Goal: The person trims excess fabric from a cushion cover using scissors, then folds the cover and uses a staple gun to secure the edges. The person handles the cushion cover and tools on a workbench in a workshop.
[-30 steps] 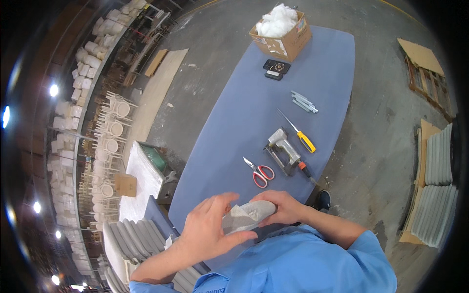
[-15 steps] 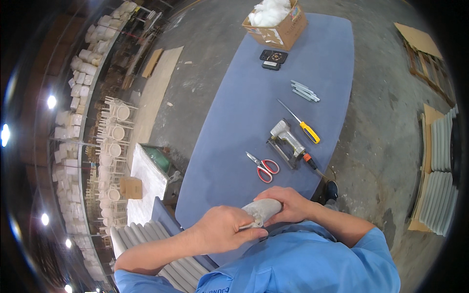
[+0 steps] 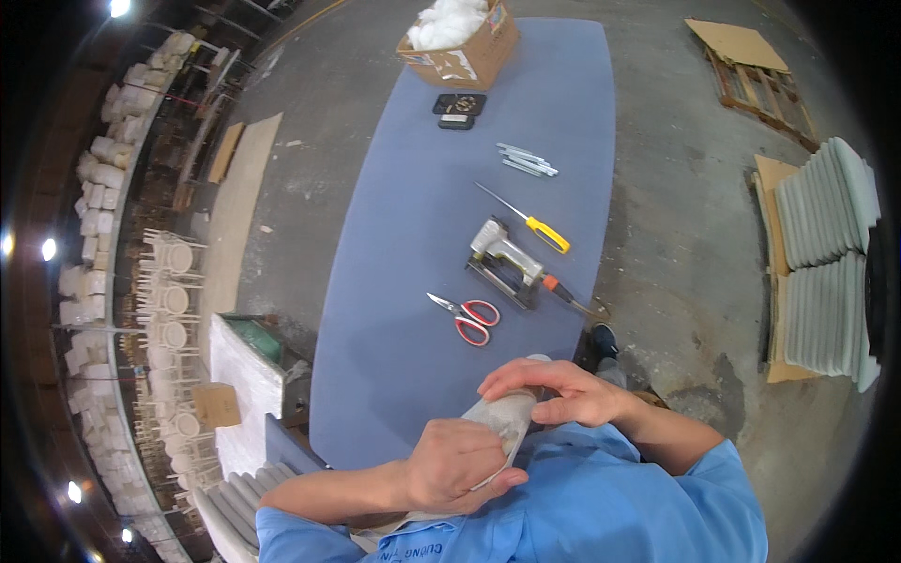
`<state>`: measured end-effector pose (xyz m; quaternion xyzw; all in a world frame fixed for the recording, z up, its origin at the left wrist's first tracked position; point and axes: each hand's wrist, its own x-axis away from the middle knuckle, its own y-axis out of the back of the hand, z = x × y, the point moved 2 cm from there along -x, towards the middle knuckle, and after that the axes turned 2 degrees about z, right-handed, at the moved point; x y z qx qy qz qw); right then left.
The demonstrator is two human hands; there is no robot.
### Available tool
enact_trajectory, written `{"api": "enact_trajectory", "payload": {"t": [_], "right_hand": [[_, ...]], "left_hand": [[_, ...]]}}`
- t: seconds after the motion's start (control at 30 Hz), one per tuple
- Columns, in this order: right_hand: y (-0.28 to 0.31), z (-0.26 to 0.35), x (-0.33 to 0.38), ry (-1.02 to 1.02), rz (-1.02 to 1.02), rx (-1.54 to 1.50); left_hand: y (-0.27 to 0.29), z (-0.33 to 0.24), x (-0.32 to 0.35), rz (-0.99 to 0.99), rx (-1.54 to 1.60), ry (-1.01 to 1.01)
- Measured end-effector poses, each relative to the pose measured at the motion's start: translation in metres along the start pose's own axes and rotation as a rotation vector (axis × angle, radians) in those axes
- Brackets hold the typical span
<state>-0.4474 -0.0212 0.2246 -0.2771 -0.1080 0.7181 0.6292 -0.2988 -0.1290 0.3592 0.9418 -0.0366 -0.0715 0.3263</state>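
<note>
Close to my body, beyond the near end of the blue table (image 3: 375, 375), I hold a light grey fabric-covered pad (image 3: 499, 414), tilted, with its near end toward me. My left hand (image 3: 460, 460) is closed on the pad's near left edge, fingers curled in and thumb pointing right. My right hand (image 3: 577, 392) wraps over the pad's upper right part, fingers across it and thumb beneath them. The pad's far side is hidden. Just beyond my hands lie scissors with red-and-white handles (image 3: 477, 314) and a silver staple gun (image 3: 505, 263) with its hose.
Farther up the table lie a yellow-handled screwdriver (image 3: 546, 235), staple strips (image 3: 527, 159), a black tray of small parts (image 3: 459, 104) and a carton (image 3: 474, 61) of white stuffing. Stacked grey pads (image 3: 821, 310) stand at right, more grey pads (image 3: 239, 502) at lower left.
The view has swung, so the table and tools sit farther left. Between my hands the pad has turned more upright, and my right hand has shifted over its upper part.
</note>
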Motion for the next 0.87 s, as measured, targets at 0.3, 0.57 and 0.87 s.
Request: {"api": "enact_trajectory", "payload": {"t": [0.3,0.57,0.87], "right_hand": [[-0.027,0.083,-0.032,-0.597,0.223,0.594],[0.007,0.042,-0.01,-0.26,-0.028,0.075],[0.008,-0.046,0.011,-0.106,-0.212,-0.048]], "left_hand": [[-0.024,-0.005,0.003,-0.17,-0.058,-0.171],[-0.02,-0.002,0.0,-0.132,-0.023,-0.119],[-0.02,0.008,-0.008,-0.1,0.086,-0.032]]}}
